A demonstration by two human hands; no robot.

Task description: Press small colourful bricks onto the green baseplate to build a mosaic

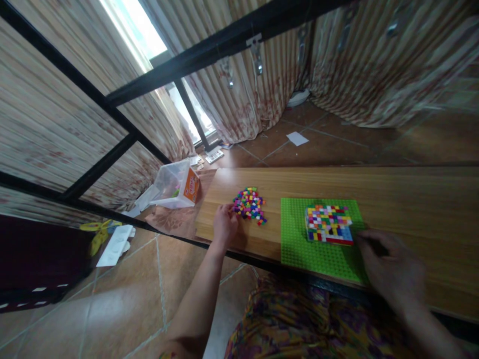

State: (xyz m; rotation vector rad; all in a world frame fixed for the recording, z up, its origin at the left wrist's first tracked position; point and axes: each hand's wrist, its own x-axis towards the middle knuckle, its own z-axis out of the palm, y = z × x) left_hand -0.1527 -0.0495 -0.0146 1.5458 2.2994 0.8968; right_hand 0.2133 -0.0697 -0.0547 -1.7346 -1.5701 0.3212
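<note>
My left hand [225,225] is at the near-left edge of a loose pile of small coloured bricks [248,204] on the wooden table. Its fingers are curled together against the pile, and what they hold, if anything, is hidden. On a green studded baseplate [294,244] stands a low, roughly rectangular block of multicoloured bricks [327,223], with a white, red and blue stretch along its near right side. My right hand [391,267] is over the plate's right edge, close to the block's near right corner. Thumb and forefinger bend into a pinch; nothing between them can be made out.
The long wooden table [422,199] runs to the right. Beyond its left end a clear plastic bin [170,184] with an orange label lies tipped. Dark metal bars [209,50] cross above, before striped curtains [247,89]. Papers [297,138] lie on the tiled floor.
</note>
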